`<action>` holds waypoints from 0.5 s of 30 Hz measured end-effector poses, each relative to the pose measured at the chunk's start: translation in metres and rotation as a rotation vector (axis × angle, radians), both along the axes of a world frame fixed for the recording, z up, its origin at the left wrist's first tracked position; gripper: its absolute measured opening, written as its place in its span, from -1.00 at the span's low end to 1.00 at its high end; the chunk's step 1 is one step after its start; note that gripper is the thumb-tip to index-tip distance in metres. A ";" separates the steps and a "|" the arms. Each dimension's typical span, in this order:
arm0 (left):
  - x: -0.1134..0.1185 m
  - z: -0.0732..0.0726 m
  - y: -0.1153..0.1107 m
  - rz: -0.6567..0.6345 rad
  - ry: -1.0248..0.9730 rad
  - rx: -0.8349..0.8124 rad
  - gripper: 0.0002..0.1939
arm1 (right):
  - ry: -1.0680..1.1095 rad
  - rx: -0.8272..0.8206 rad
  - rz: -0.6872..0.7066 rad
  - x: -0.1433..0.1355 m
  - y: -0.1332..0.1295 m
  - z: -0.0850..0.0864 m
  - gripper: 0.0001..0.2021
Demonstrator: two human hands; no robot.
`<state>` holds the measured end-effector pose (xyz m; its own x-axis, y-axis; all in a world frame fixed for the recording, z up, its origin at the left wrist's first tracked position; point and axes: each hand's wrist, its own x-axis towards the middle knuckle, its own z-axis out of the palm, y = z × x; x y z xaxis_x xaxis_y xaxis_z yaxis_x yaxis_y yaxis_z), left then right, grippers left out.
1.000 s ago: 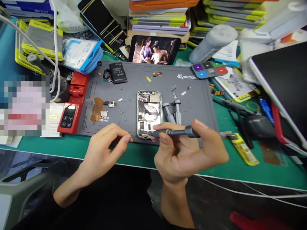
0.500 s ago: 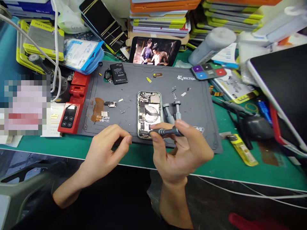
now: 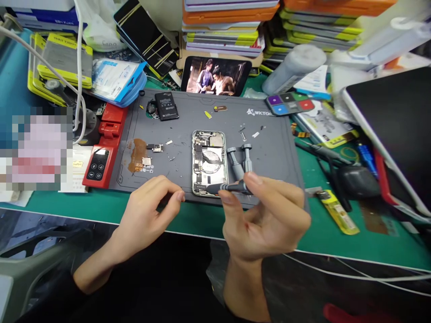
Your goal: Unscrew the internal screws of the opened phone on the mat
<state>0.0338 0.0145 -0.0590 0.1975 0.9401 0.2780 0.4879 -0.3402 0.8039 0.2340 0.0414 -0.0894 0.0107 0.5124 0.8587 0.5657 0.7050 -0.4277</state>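
Across the whole foreground runs one green bench (image 3: 202, 220), bearing one grey mat (image 3: 171, 172). Taking the opened phone as the dial's centre, with twelve pointing away from the person, one dark-screened device (image 3: 397, 134) leans well apart at three o'clock.

Two bare hands come next in size. The right hand (image 3: 267, 220) sits between four and five o'clock, its fingers clamped on one grey screwdriver. The left hand (image 3: 151, 211) rests at eight o'clock, fingers curled, thumb and forefinger together; whether they pinch something small, I cannot tell.

At twelve o'clock, beyond the mat's far edge, one propped phone (image 3: 215, 76) plays a scene with two figures. One red device (image 3: 97, 166) with four round buttons is at nine, well out at the mat's side. The one opened phone (image 3: 208, 162) lies flat on the mat, its insides facing up.

Three screwdrivers show: the held screwdriver (image 3: 232, 187), its narrow end over the opened phone's bottom edge, contact unclear; and two spare screwdrivers (image 3: 247, 157), lying just beside the phone at three. One black battery (image 3: 166, 106) lies at eleven.

Smallest are two metallic parts (image 3: 155, 148) near nine, one brown piece (image 3: 221, 108) and one yellow strip (image 3: 208, 115), both near twelve.
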 end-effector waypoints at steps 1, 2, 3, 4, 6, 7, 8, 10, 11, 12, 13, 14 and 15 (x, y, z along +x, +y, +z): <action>0.000 0.000 0.000 0.001 0.003 -0.002 -0.80 | 0.016 -0.006 0.018 0.000 0.000 0.001 -0.45; -0.001 0.000 0.000 0.002 0.005 -0.003 -0.80 | 0.032 -0.017 0.045 0.000 0.000 0.002 -0.45; -0.001 0.000 -0.001 0.001 0.007 -0.002 -0.79 | 0.037 -0.026 0.062 -0.001 0.000 0.003 -0.42; -0.001 0.000 0.000 0.000 0.009 -0.001 -0.79 | 0.032 -0.025 0.057 -0.001 0.000 0.003 -0.41; -0.002 0.000 0.000 -0.001 0.013 -0.001 -0.78 | 0.010 -0.002 0.023 -0.002 0.001 0.003 -0.45; -0.002 0.000 0.000 0.000 0.017 -0.003 -0.78 | 0.011 0.007 0.027 -0.002 0.002 0.003 -0.48; -0.002 0.000 0.000 0.000 0.019 -0.002 -0.78 | 0.017 0.013 0.043 -0.003 0.002 0.003 -0.49; -0.001 -0.001 0.001 0.000 0.021 -0.003 -0.78 | 0.026 0.017 0.061 -0.004 0.003 0.003 -0.45; -0.001 -0.001 0.001 -0.001 0.023 -0.003 -0.78 | 0.022 0.018 0.058 -0.004 0.003 0.003 -0.43; -0.001 -0.001 0.001 -0.002 0.024 -0.003 -0.78 | 0.021 0.016 0.054 -0.004 0.003 0.003 -0.42; -0.001 -0.001 0.002 -0.002 0.026 -0.005 -0.78 | 0.027 0.011 0.056 -0.004 0.004 0.003 -0.43; -0.001 -0.001 0.002 -0.003 0.028 -0.007 -0.78 | 0.037 0.011 0.066 -0.004 0.004 0.003 -0.45; -0.001 -0.001 0.002 -0.003 0.030 -0.008 -0.78 | 0.046 0.011 0.078 -0.003 0.004 0.003 -0.45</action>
<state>0.0328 0.0161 -0.0599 0.2084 0.9417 0.2641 0.5112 -0.3351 0.7915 0.2309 0.0456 -0.0866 0.0112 0.5035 0.8639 0.4888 0.7509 -0.4440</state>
